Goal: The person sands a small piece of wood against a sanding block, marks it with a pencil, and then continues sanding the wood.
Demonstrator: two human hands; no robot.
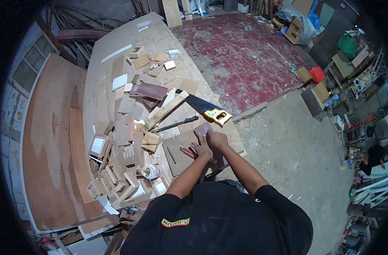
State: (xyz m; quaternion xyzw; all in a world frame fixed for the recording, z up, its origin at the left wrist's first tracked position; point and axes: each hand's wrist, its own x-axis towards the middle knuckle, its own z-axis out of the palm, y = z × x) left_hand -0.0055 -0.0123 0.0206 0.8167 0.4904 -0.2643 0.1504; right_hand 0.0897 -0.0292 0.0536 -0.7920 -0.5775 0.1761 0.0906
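A dark reddish-brown board (203,128) lies at the near right end of the wooden table, partly under my hands. My left hand (201,148) rests on it with its fingers apart. Beside it, my right hand (218,140) is closed at the board's edge; what its fingers hold, if anything, is hidden. A red and black tool (187,152) lies just left of my left hand, with a dark pencil-like stick (171,155) farther left. Beyond my hands is a handsaw with a yellow handle (218,115), near a long wood strip (166,111) and a black bar-like tool (175,124).
Many wood offcuts (150,141) and an open white jar (151,171) cover the left part of the table (105,42). A large plywood sheet (54,148) leans at the left. Red tiled floor (240,55) lies beyond, with boxes (304,75) at the right.
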